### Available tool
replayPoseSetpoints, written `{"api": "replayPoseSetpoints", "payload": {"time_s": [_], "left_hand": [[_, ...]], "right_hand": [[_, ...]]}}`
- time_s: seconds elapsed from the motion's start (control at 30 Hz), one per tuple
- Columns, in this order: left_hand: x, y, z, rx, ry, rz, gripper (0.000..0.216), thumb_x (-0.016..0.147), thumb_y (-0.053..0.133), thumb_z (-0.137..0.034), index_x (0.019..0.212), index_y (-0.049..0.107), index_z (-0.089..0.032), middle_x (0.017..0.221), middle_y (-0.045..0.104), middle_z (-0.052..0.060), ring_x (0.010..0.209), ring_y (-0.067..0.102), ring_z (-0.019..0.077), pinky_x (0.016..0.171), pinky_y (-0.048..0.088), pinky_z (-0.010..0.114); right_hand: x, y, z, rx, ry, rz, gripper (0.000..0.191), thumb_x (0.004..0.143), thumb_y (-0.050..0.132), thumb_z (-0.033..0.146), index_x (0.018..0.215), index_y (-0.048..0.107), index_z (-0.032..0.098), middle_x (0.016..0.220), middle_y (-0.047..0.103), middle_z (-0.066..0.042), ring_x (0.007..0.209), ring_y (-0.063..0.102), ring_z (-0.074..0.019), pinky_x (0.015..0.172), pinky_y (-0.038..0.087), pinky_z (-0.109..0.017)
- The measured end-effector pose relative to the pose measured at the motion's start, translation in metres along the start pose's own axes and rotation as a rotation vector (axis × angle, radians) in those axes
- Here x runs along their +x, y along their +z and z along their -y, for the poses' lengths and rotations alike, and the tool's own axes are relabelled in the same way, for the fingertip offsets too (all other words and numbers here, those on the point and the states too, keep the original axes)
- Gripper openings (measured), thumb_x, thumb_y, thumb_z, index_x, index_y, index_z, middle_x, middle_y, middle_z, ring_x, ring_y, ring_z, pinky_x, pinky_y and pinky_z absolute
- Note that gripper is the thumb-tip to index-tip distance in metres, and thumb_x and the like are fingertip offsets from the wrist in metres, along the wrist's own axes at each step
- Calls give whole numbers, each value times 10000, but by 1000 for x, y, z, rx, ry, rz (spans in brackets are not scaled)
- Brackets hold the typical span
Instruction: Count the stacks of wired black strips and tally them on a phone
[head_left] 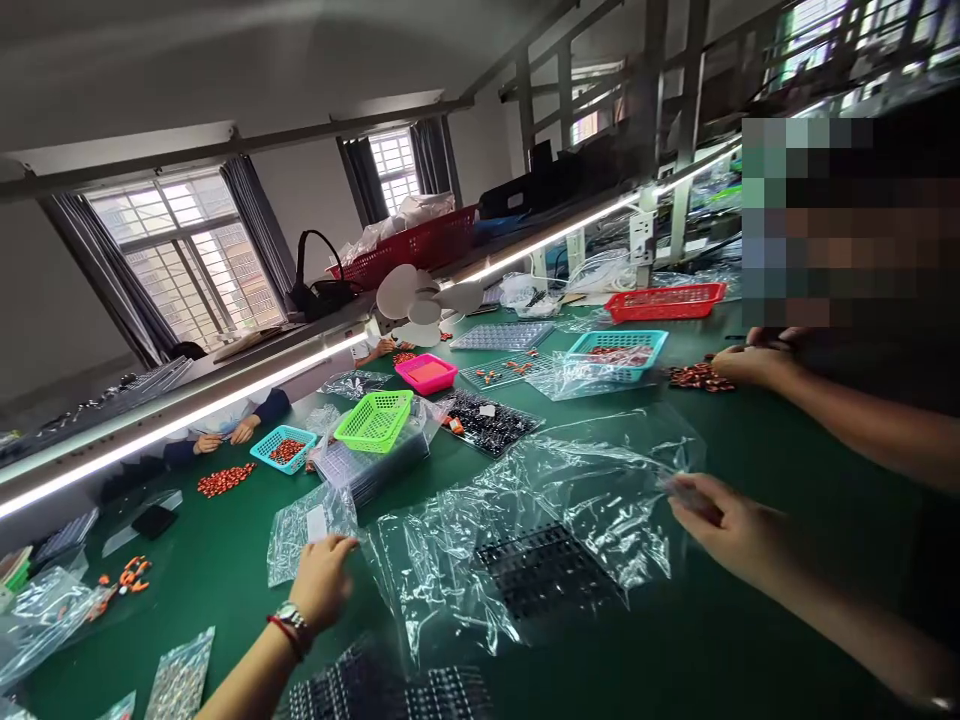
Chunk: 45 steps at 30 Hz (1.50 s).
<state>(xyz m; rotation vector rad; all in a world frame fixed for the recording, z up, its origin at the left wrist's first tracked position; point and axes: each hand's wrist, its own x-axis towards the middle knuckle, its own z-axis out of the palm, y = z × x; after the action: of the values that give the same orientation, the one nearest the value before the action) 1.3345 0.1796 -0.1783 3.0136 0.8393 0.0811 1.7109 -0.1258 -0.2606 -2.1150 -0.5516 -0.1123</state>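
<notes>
A large clear plastic bag (pixel 457 520) is spread wide over the green table, with a black grid-like sheet of parts (pixel 551 570) in or under its lower middle; I cannot tell which. My left hand (pixel 326 578), with a watch and a red band at the wrist, pinches the bag's left edge. On the other side, my right hand (pixel 712 515) is closed on the bag's right edge, slightly blurred. Black strips of small parts (pixel 442 695) lie at the bottom edge of the view. A smaller clear bag with a white label (pixel 316 522) lies just beyond my left hand.
Beyond the bag stand a green basket (pixel 375 422) on stacked clear trays, a pink basket (pixel 427 372), blue baskets (pixel 619 350) and a red tray (pixel 666 302). Black parts (pixel 491 425) lie on plastic. Co-workers' hands (pixel 757 360) handle orange-brown pieces at the right; others work across the table.
</notes>
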Motion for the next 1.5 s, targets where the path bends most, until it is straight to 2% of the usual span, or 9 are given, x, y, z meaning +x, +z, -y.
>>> {"api": "replayPoseSetpoints", "payload": {"time_s": [0.23, 0.4, 0.57, 0.77, 0.9, 1.03, 1.2, 1.3, 1.5], "left_hand": [[37, 42, -83, -136, 312, 198, 576, 731, 640, -494, 1278, 487, -401, 1409, 466, -4, 1328, 339, 307, 1084, 225, 572], [59, 59, -81, -84, 174, 138, 571, 809, 529, -473, 1346, 431, -304, 1457, 385, 103, 1356, 242, 394, 1014, 170, 717], [89, 65, -79, -41, 60, 115, 533, 837, 455, -454, 1337, 448, -272, 1467, 362, 111, 1382, 193, 369, 1058, 160, 659], [120, 63, -77, -86, 23, 143, 518, 817, 504, -438, 1300, 490, -254, 1387, 458, 141, 1346, 268, 389, 1016, 202, 693], [114, 52, -73, -215, 48, 156, 483, 836, 520, -453, 1271, 520, -241, 1412, 436, 125, 1334, 301, 373, 1028, 228, 670], [66, 25, -52, -365, 33, 22, 402, 876, 497, -396, 1249, 536, -251, 1412, 447, 60, 1327, 337, 244, 1116, 240, 452], [-56, -1, -8, -486, -117, -111, 376, 890, 480, -414, 1208, 559, -228, 1261, 577, 60, 1200, 478, 187, 1070, 328, 337], [-130, 6, 10, -524, -258, -125, 422, 872, 513, -412, 1235, 529, -198, 1262, 578, 92, 1182, 505, 216, 1042, 374, 378], [-248, 33, 1, -581, -509, -213, 475, 886, 471, -394, 1305, 454, -170, 1343, 505, 123, 1248, 457, 237, 1075, 348, 426]], "right_hand": [[11, 20, 35, -38, -98, -97, 162, 833, 398, 289, 940, 483, 201, 883, 669, -143, 809, 642, -300, 656, 448, -308], [35, 36, 65, -109, -115, -153, 258, 931, 348, 319, 1073, 483, 152, 963, 645, -165, 911, 609, -282, 722, 419, -296], [76, 65, 95, -192, -41, -97, 305, 950, 352, 293, 1148, 512, 126, 1056, 625, -190, 991, 580, -314, 753, 430, -345], [87, 118, 105, -279, 18, 98, 444, 858, 497, 260, 1250, 486, 51, 1159, 562, -279, 1028, 569, -392, 761, 475, -471], [58, 144, 99, -273, -211, 338, 273, 809, 579, 322, 1059, 635, 227, 1151, 615, -105, 1094, 546, -318, 915, 435, -464], [18, 148, 96, -263, -334, 389, 300, 829, 496, 307, 1064, 619, 167, 1238, 550, -168, 1205, 429, -390, 1000, 305, -604], [-87, 116, 103, 6, -640, 608, 351, 873, 435, 384, 1124, 606, 207, 1255, 556, -114, 1240, 446, -276, 1056, 374, -403], [-165, 92, 109, 134, -782, 936, 420, 878, 486, 489, 1253, 561, 316, 1399, 456, -62, 1289, 404, -312, 1030, 413, -476], [-236, 88, 133, -32, -962, 1227, 938, 632, 780, 394, 1442, 308, 347, 1543, 133, -35, 1383, 69, -391, 1087, 51, -645]]}}
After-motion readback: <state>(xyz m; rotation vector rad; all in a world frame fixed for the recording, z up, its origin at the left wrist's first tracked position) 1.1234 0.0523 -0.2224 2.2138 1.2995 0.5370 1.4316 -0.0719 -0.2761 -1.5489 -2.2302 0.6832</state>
